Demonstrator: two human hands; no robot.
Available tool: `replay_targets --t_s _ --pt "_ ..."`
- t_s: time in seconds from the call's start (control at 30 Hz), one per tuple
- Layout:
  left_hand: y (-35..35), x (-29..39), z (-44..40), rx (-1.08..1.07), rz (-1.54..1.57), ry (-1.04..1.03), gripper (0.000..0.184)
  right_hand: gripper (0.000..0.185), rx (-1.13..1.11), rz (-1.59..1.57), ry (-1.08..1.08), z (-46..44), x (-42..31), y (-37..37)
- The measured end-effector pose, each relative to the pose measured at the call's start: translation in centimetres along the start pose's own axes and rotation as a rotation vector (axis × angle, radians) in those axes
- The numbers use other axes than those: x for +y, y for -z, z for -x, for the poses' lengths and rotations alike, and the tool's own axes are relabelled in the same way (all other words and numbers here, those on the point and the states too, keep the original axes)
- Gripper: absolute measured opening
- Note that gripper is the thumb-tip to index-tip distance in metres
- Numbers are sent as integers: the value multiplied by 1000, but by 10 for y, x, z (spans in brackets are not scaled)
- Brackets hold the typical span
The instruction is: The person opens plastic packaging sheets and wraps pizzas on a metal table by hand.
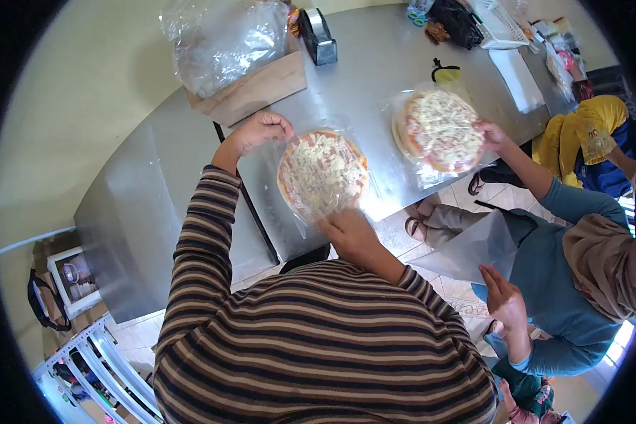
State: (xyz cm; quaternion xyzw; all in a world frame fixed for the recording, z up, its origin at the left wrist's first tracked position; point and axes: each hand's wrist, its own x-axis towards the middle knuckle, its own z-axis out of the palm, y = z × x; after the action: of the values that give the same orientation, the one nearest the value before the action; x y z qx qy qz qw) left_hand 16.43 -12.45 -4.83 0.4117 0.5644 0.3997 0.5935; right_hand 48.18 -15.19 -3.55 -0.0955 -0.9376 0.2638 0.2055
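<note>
A round pizza (325, 169) with pale shredded topping lies on the metal table inside a clear plastic bag (373, 189). At the bag's upper left corner, the fingers of my left hand (260, 132) are closed in a pinch on the plastic. My right hand (355, 239) touches the near edge of the bagged pizza. It is slightly blurred and its fingertips are partly hidden, so their grip is unclear.
A co-worker's hand (492, 134) holds another bagged pizza (442, 131) to the right; their other hand (506, 304) is by a clear plastic sheet (477, 247). Behind stand a cardboard box (258, 88) with plastic bags (226, 49) and a tape dispenser (319, 42).
</note>
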Motion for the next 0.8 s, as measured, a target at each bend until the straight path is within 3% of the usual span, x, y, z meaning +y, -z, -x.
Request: replay_targets --t_s 0.07,0.17,0.27,0.37,0.47,0.6,0.8 --pt "11 -16 7 -1 80 178 10 31 -23 39 45 0 -3 -13" --pt "14 -22 16 15 298 205 17 31 -70 90 70 0 -6 -28" --pt "7 -11 23 92 245 282 14 31 -80 134 82 -4 -11 -35" --pt "13 -32 20 -14 -37 132 21 31 -39 172 136 -5 -15 -45" --pt "13 -38 20 48 2 96 26 28 -57 193 171 -4 -17 -54" --pt "14 -38 23 133 -41 95 20 25 -29 204 218 -6 -18 -59" --pt "16 -64 17 173 -123 -8 18 25 -161 160 235 0 -11 -72"
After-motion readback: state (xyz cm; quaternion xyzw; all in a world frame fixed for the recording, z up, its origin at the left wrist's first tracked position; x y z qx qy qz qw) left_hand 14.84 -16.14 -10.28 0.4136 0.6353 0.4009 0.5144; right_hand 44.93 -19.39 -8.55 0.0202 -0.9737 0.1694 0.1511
